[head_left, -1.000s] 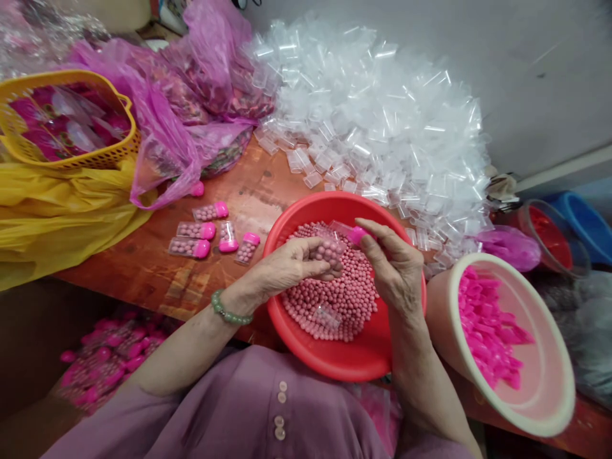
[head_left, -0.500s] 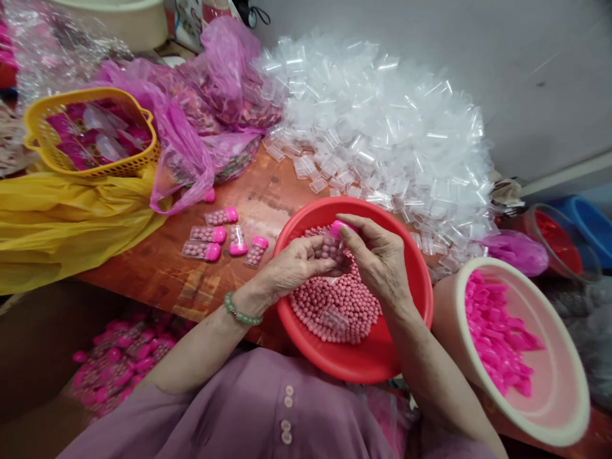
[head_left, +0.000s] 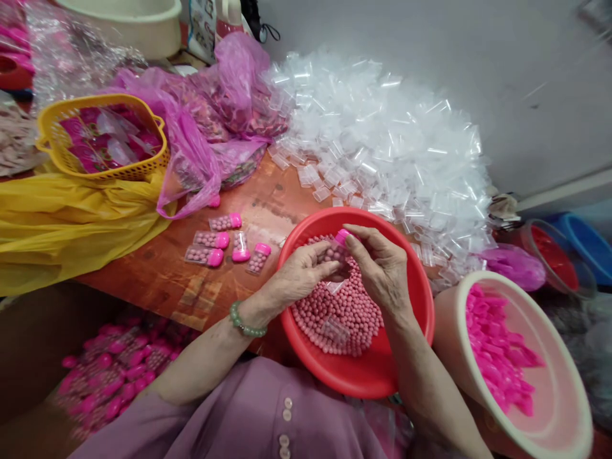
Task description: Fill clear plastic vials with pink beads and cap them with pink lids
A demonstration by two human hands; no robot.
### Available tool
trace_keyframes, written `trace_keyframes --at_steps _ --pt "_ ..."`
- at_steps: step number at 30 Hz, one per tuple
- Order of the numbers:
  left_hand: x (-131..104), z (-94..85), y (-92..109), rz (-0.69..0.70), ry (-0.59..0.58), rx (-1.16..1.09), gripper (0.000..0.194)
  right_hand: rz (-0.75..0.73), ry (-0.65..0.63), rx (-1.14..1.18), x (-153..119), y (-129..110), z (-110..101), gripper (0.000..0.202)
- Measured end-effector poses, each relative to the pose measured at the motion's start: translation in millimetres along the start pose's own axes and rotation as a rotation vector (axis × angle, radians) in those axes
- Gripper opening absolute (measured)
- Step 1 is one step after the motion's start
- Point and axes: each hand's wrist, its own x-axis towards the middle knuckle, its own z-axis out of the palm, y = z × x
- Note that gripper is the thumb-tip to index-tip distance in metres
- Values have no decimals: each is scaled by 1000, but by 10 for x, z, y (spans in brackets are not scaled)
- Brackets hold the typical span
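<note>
Over a red basin (head_left: 306, 357), my left hand (head_left: 303, 271) is closed around a small clear bottle of pink beads (head_left: 333, 253). My right hand (head_left: 380, 261) pinches the bottle's bright pink cap (head_left: 342, 236) between thumb and fingers; the cap sits on the bottle's top. Below both hands, loose pink beads (head_left: 351, 319) fill much of the basin, and an uncapped clear tube (head_left: 335, 331) lies on them. Left of the basin, several filled bottles with pink caps (head_left: 259, 259) lie on the table.
A big heap of clear tubes (head_left: 382, 134) covers the back of the table. At right stands a pale tub (head_left: 564, 382) holding pink caps (head_left: 500, 350). A yellow basket (head_left: 129, 171), purple bags (head_left: 196, 159) and a yellow bag (head_left: 86, 229) are at left. More capped bottles (head_left: 119, 370) lie below the table edge.
The view has shifted slightly, so everything sits a little lower in the picture. Both hands keep their hold on the bottle and its cap.
</note>
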Motion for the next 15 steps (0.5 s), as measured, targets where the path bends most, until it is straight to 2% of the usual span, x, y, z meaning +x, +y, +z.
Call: trace_keyframes --at_steps 3,6,8,11,15 --pt "-3 -9 4 6 4 6 31 -178 -80 -177 -20 48 -41 24" --pt "-5 -44 -15 6 37 17 30 -360 -199 -380 -34 117 -65 56" --pt "-4 -71 -35 -7 35 12 31 -430 -237 -489 -42 152 -67 76" --pt "-3 -97 -56 -8 -11 16 32 -482 -235 -610 -51 172 -57 77" --pt "-8 -96 -44 35 -61 22 20 -567 -189 -669 -54 183 -36 69"
